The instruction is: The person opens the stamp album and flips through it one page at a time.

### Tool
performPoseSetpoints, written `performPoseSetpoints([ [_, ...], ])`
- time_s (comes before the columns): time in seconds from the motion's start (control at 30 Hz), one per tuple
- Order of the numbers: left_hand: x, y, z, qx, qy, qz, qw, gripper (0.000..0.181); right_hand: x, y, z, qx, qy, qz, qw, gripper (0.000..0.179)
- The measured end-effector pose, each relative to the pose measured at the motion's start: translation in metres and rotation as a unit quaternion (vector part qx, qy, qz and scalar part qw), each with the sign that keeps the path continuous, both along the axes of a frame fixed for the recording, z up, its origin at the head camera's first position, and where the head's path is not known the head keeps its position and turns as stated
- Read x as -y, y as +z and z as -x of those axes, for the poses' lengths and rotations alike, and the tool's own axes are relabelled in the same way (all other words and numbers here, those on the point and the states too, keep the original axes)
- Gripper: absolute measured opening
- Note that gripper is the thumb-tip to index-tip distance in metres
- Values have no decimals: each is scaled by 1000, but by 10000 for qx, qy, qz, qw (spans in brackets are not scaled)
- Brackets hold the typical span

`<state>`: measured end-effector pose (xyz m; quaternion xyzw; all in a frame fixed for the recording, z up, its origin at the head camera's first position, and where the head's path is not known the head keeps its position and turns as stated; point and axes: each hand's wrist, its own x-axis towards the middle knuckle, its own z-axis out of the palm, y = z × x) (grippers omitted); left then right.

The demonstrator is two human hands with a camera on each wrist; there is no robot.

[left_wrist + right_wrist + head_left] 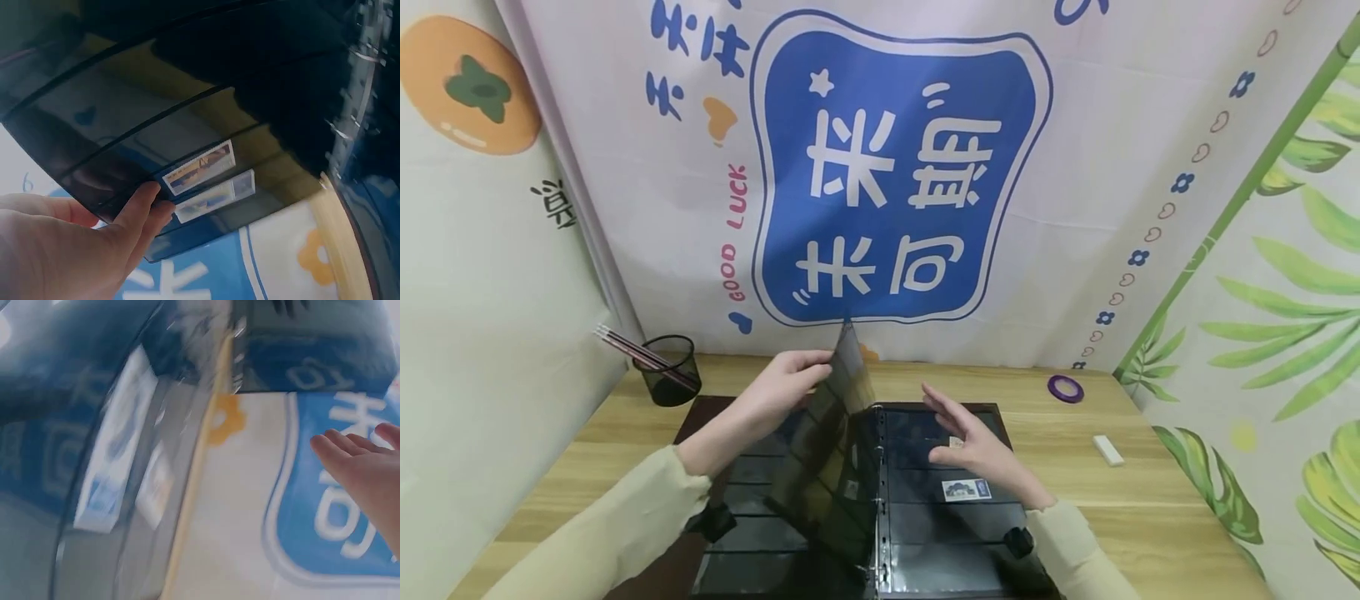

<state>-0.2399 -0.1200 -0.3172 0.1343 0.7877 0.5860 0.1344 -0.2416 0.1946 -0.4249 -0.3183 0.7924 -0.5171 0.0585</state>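
A stamp album (752,471) with black pocketed pages lies spread on the table. My left hand (782,387) pinches the outer edge of one page (823,450), which stands nearly upright over the ring spine (880,492). Two stamps, one (200,167) above the other (215,197), show in that page's pockets by the left fingers. Over the right-hand page hovers my right hand (981,454), fingers extended and holding nothing. A blue-and-white stamp (966,490) sits in a pocket below it; a smaller stamp (956,442) is partly hidden behind the hand.
A black mesh cup (668,371) with several pencils (643,354) stands at the back left. Toward the right are a purple tape roll (1065,388) and a white eraser (1108,450). A printed cloth (1075,208) hangs behind the wooden table (1090,517).
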Motion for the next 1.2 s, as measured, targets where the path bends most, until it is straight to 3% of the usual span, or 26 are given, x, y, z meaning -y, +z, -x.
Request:
performPoseSetpoints([
  [0.13,30,-10,-5,192,26,-271,9994,48,-22,-13,9,-180,-479,-598,9969,88],
  [0.3,57,-32,-9,527,62,-802,9954,49,-50,-29,23,-172,-995,-1316,9862,88],
  [0.47,80,-52,-14,735,256,-902,9929,50,-71,-36,32,-44,-1299,-1705,9768,91],
  [0.67,97,-73,-14,881,381,-810,9921,53,-85,-43,38,22,-1381,-2050,9690,95],
  [1.0,114,-102,-13,1047,596,-935,9883,54,-96,-54,45,-257,-1265,-2492,9598,99],
  [1.2,121,-118,-15,1342,771,-550,9864,55,-98,-58,49,-584,-1208,-2867,9486,101],
])
